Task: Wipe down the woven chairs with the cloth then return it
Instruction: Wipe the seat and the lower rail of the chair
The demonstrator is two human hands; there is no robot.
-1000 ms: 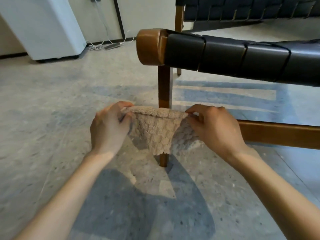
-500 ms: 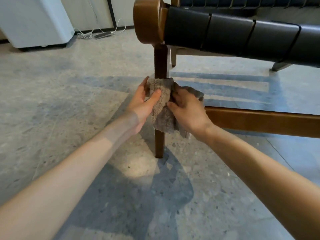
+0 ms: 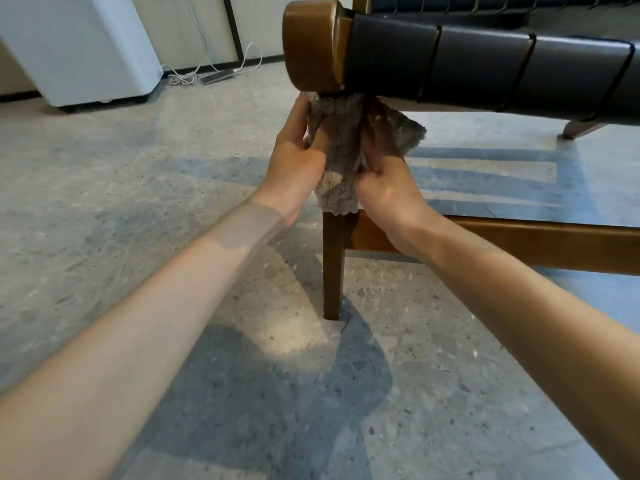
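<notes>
In the head view, the cloth (image 3: 337, 161) is wrapped round the top of the chair leg (image 3: 333, 265), just under the rounded wooden rail end (image 3: 310, 46) and the black woven straps (image 3: 485, 60). My left hand (image 3: 296, 157) and right hand (image 3: 388, 178) clasp it from either side, fingers (image 3: 298, 116) curled in, pressing cloth to wood. It looks soft, light and nubbly, so I expect it to mould to the leg and slide easily. One loose corner sticks out on the right. Holding it wrapped from both sides should stop it bunching.
</notes>
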